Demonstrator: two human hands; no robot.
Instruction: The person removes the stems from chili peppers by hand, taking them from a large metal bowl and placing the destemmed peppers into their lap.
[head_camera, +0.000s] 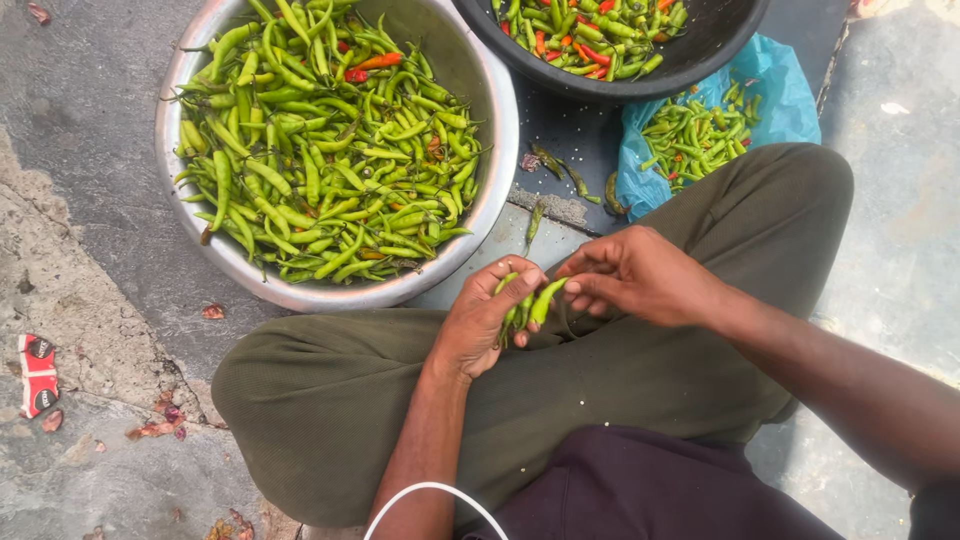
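Looking down from the head cam, I've got both hands over the lap, legs crossed in olive trousers (640, 380). Left hand (480, 325) is clenched round a small bunch of green chillies (522, 305), tips sticking out far side of the fist, approx centre of frame, just near of the big bowl's rim. Right hand (635, 275) sits just beside it, thumb & forefinger pinched on the far end of one chilli in that bunch; other fingers curled loosely. The two hands nearly touch at the chilli.

Far left: big steel bowl (500, 120) heaped w/ green chillies, a couple red ones near its far edge. Far right: dark bowl (700, 60) w/ mixed green & red chillies, partly cut off by frame top. Right of the steel bowl and under the dark one, a blue plastic bag (780, 100) holds more green chillies. A few loose chillies (560, 170) lie on the ground btwn bowls and bag. Ground is grey concrete; red wrapper (38, 372) at near left, scattered dry red bits around it. White cable (430, 490) loops at the near edge.
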